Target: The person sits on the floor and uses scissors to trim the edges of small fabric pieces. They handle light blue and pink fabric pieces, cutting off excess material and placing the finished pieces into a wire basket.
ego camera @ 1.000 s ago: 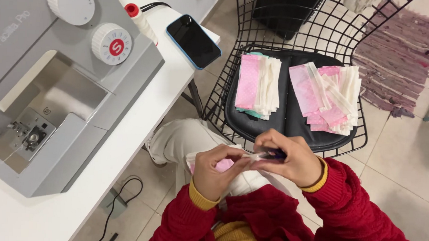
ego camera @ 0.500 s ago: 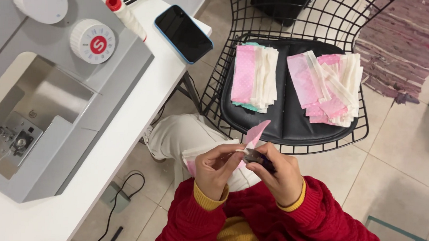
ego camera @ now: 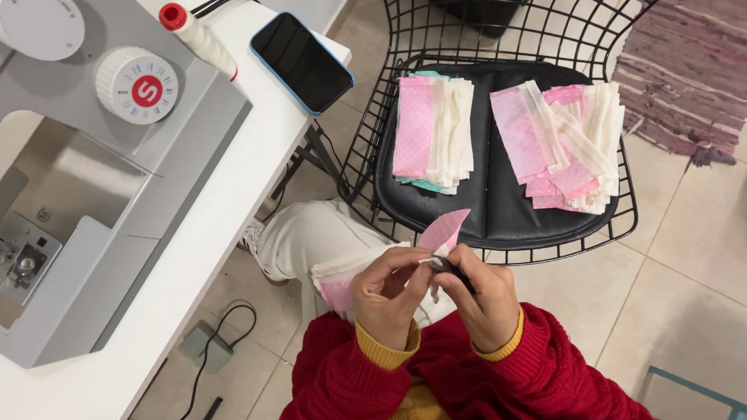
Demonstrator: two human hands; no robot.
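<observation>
While pinching pink fabric piece (ego camera: pixel 442 231), left hand (ego camera: pixel 389 292), right hand (ego camera: pixel 484 298) closed around dark tool (ego camera: pixel 453 272)

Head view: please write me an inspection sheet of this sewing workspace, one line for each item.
Surface: white table carries a grey sewing machine.
Job's things: pink fabric piece held up between both hands; more pink fabric on the lap.
Clutter: smartphone at the table edge; two stacks of pink and white fabric pieces on the chair cushion.
Hands: left hand pinches the fabric; right hand holds a small dark tool, kind unclear.
Cables: black cable to a foot pedal on the floor.
Surroundings: black wire chair, striped rug, tiled floor.
</observation>
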